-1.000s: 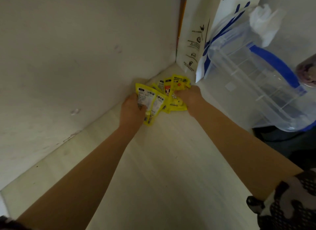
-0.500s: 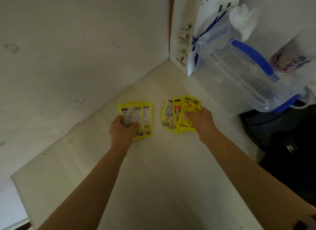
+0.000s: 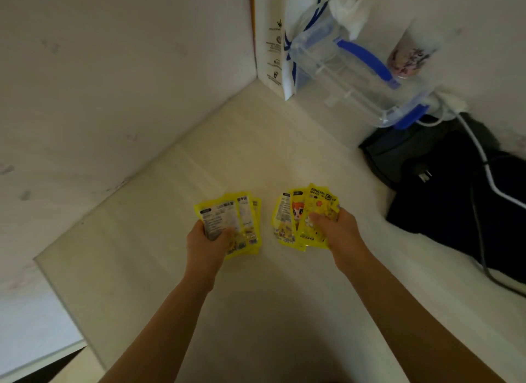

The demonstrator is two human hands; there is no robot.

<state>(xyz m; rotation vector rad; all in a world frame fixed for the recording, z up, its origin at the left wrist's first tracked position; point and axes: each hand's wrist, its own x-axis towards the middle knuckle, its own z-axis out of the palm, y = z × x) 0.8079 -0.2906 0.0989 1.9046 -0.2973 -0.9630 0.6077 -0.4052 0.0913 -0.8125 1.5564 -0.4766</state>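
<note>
Over the pale wooden surface (image 3: 256, 160), near its wall corner, glossy yellow printed sachets (image 3: 320, 209) are split into 2 bundles, probably for sorting or counting. The left hand (image 3: 206, 244) pinches a squared stack (image 3: 225, 219) (label side up) under its thumb; the right hand (image 3: 340, 233) clamps a fanned set (image 3: 296, 220), cartoon fronts showing. Both bundles jut forward beyond the fingers, just apart.

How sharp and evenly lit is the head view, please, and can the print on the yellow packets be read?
Head view: dim, yellowish light with no hard glare; the left packets and right packets are slightly soft, so their small print is unreadable; the black bag sinks into shadow with little detail; toward its edges the head view looks stretched by the wide lens.
</note>
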